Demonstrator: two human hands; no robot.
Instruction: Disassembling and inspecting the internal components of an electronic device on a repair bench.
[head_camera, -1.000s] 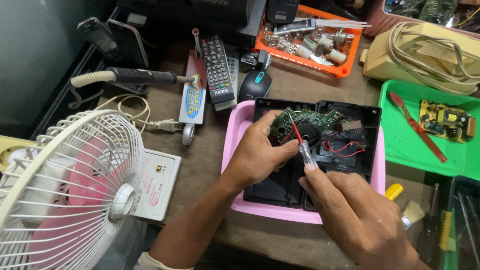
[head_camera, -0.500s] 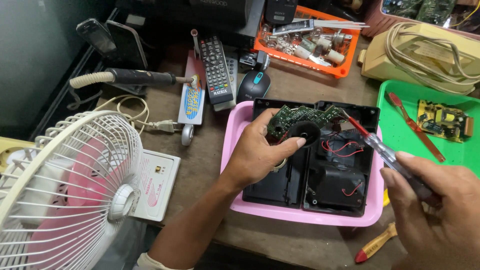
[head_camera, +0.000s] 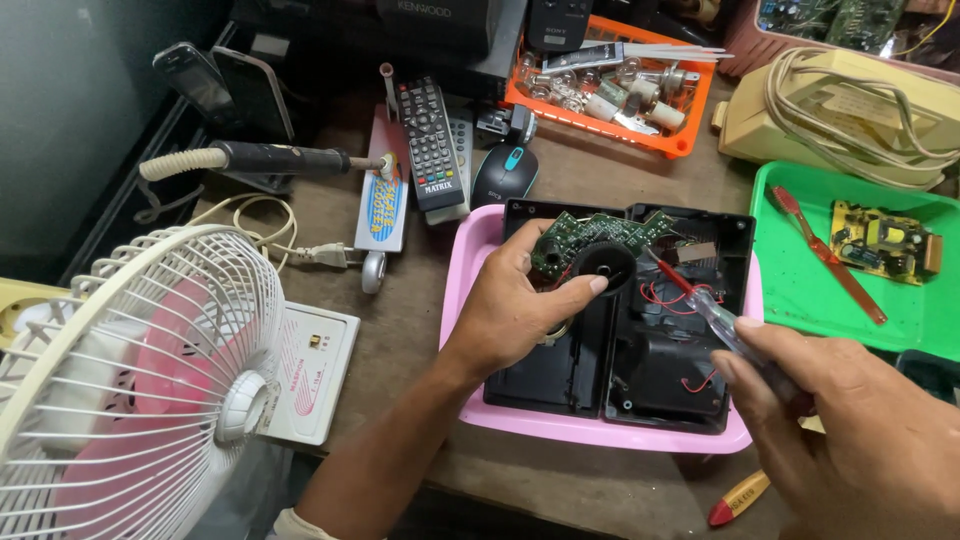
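On a crowded brown desk (head_camera: 600, 180) against a dark wall sit one pink tray (head_camera: 470, 250), one green tray (head_camera: 800, 310) and one orange basket (head_camera: 690, 110); the left hand (head_camera: 520, 300) clasps the green circuit board (head_camera: 590, 235) in the pink tray's opened black casing (head_camera: 640, 360) near the front edge, while the right hand (head_camera: 860, 420) grips one clear-handled screwdriver (head_camera: 700, 300).

You are at a repair bench for electric things. Past your left hand (head_camera: 520, 300) lie a soldering iron (head_camera: 270, 158), remote controls (head_camera: 432, 145) and an orange tray of small bulbs (head_camera: 610, 90). Beside your right hand (head_camera: 860, 440) a green tray (head_camera: 800, 310) holds a circuit board (head_camera: 885, 240).
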